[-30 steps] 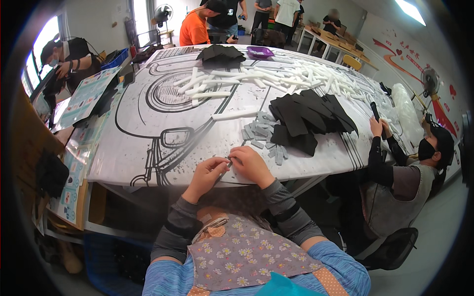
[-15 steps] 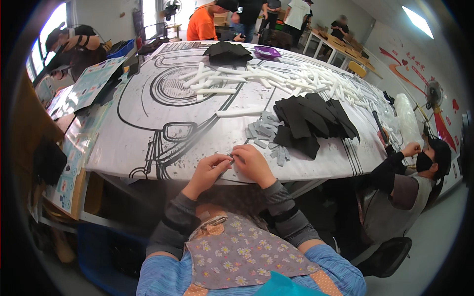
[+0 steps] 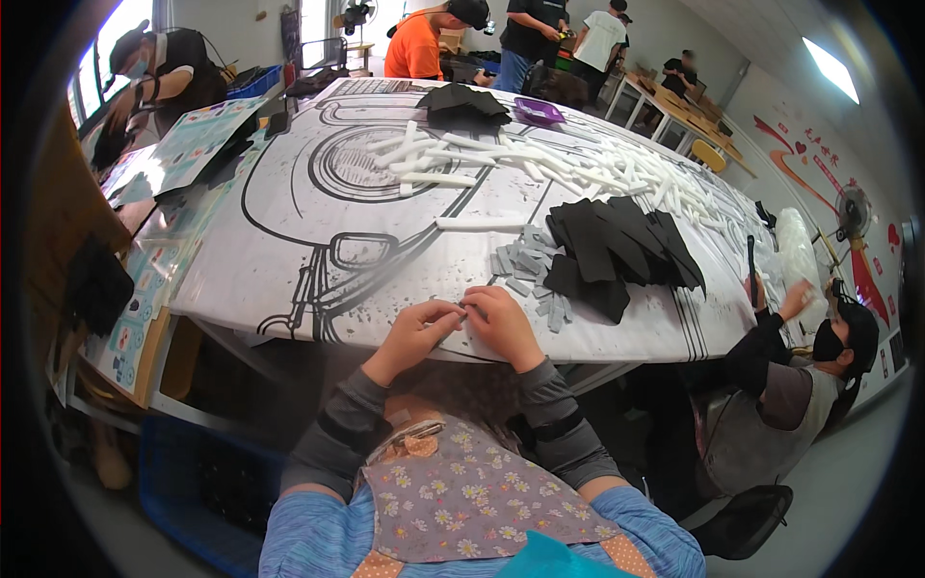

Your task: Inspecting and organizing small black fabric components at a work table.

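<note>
My left hand (image 3: 416, 337) and my right hand (image 3: 503, 328) meet at the fingertips just above the table's near edge. Both are closed in a pinch on a small grey piece (image 3: 463, 313), mostly hidden by the fingers. Beyond my right hand lies a loose pile of small grey pieces (image 3: 525, 256), flat and oblong. Right beside that pile, overlapping some of it, is a heap of flat black sheets (image 3: 617, 246). A single white strip (image 3: 482, 223) rests behind the grey pile.
Many white strips (image 3: 617, 169) spread across the table's (image 3: 260, 250) far middle. Behind them sit a black stack (image 3: 464, 106) and a purple tray (image 3: 538, 111). A masked co-worker (image 3: 800, 385) sits at the right; printed sheets (image 3: 198, 159) lie on the left. Several people stand at the back.
The whole view has shifted slightly, moving the table's things a little right and down. My hands stay pinched together. The co-worker's hand at the right has moved.
</note>
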Motion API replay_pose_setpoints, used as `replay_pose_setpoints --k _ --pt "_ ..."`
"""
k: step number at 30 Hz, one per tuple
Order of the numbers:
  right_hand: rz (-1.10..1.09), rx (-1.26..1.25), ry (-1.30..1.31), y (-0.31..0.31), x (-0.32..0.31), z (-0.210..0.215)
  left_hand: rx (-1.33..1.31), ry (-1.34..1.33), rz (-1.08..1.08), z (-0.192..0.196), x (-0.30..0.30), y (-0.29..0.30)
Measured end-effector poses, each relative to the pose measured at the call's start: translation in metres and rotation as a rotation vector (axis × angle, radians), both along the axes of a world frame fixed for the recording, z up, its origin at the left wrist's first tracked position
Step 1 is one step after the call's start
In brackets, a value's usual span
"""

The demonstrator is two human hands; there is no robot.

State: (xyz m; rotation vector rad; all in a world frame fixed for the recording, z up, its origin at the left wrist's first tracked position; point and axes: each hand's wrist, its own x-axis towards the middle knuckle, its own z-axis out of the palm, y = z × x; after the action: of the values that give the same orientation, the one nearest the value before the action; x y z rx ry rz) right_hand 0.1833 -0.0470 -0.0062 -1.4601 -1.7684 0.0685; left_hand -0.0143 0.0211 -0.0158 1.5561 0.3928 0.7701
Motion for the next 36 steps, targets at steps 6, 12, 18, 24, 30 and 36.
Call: replay_pose_setpoints --k 6,12,18,24,30,36 --pt "-0.003 0.014 -0.001 0.000 0.003 -0.002 0.007 0.001 -0.005 0.001 0.003 0.000" --pt "0.032 0.030 0.026 0.007 -0.004 -0.003 0.014 0.000 0.043 0.000 -0.002 0.000" --pt "-0.004 -0.007 -0.035 0.001 0.005 -0.004 0.190 -0.034 0.042 0.001 0.007 0.002" --pt "0.000 -0.056 -0.028 0.001 -0.001 -0.003 0.240 -0.026 0.089 -0.001 0.000 0.001" --pt "0.007 -0.072 -0.034 0.002 0.002 -0.004 0.260 -0.016 0.077 -0.002 0.001 0.001" --pt "0.001 -0.076 -0.046 0.001 0.001 -0.002 0.258 0.015 0.078 -0.001 0.001 0.001"
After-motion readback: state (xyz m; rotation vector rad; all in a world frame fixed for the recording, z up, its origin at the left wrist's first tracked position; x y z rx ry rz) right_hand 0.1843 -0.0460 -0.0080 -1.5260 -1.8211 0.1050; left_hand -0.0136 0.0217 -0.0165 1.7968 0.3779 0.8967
